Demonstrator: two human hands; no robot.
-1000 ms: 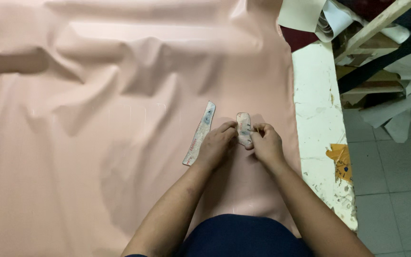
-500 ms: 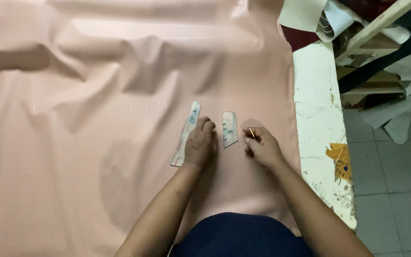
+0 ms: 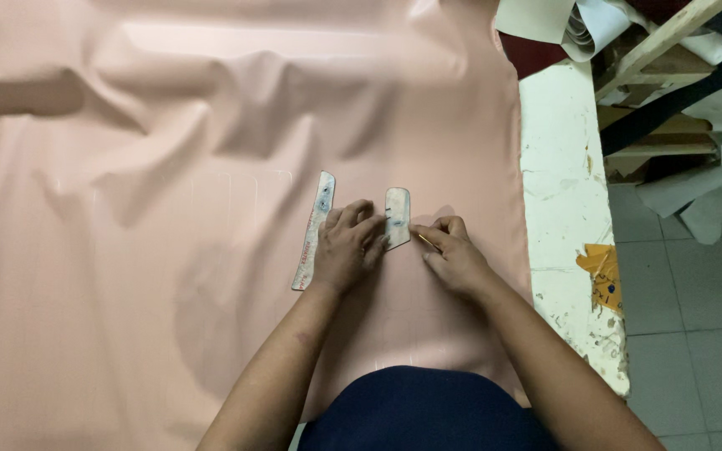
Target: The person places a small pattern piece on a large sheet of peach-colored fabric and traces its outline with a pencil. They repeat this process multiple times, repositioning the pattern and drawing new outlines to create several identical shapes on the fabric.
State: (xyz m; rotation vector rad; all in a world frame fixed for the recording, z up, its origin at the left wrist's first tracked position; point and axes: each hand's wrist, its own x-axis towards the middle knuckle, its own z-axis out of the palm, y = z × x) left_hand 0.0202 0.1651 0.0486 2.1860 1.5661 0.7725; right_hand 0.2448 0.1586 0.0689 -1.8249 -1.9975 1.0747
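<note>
Short grey template lies flat on the pink sheet, a little right of frame centre. Its long axis runs 12 to 6 o'clock, rounded top end pointing to 12, leaning very slightly toward 1. Left hand lies palm down, fingers spread loosely, fingertips pressing the template's left edge; lower left corner of the template is covered by those fingers. Right hand sits at 3 o'clock of the template, thumb and forefinger pressed together on a thin yellowish marking tool, tip meeting the template's right edge. Tool is mostly hidden in the grip, kind hard to make out.

Long grey template lies at 9 o'clock of the left hand, just beside it, long axis from about 1 to 7 o'clock, narrow top end pointing to 12–1. Small marks and a dark dot on it, too small to read.

Pink sheet covers most of the table, wrinkled toward 12 o'clock, cut off at left and top edges. Faint traced outlines at 10 o'clock of the long template, barely visible. White chipped table edge shows at 3 o'clock. Orange-yellow label, irregular shape, sits on the table edge at 4 o'clock. Rolled pale material and wooden slats at 1–2 o'clock, cut off.
</note>
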